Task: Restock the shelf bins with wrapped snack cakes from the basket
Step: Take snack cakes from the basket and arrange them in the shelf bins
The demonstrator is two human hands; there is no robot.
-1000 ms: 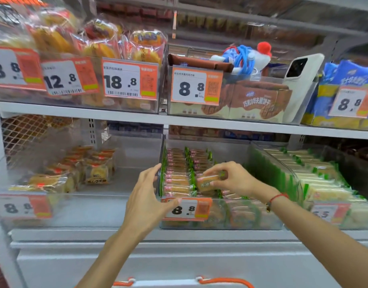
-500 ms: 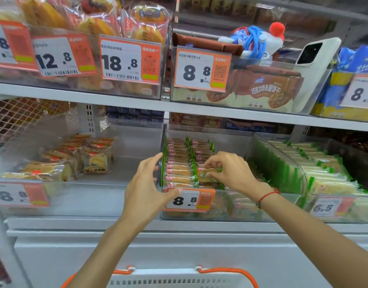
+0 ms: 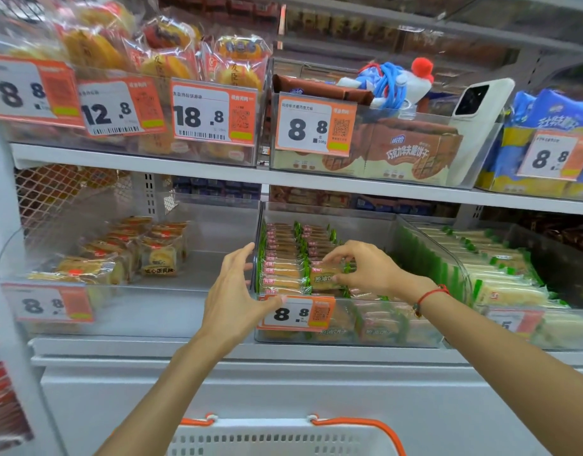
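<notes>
A clear shelf bin in the middle of the lower shelf holds rows of green-edged wrapped snack cakes. My right hand pinches one wrapped cake by its top and side, low at the front of the second row. My left hand has straight fingers against the bin's left wall, its thumb resting on the front rim by the 8.8 price tag. The white basket with orange handles shows at the bottom edge; its contents are out of sight.
A half-filled bin of yellow cakes stands to the left, and a bin of green-wrapped slices to the right. The upper shelf carries bagged pastries, brown biscuit packs, a white phone and a plush toy.
My right hand has lowered the cake into the front of the second row. The view has tilted down, so the basket shows more. My left hand stays on the bin.
</notes>
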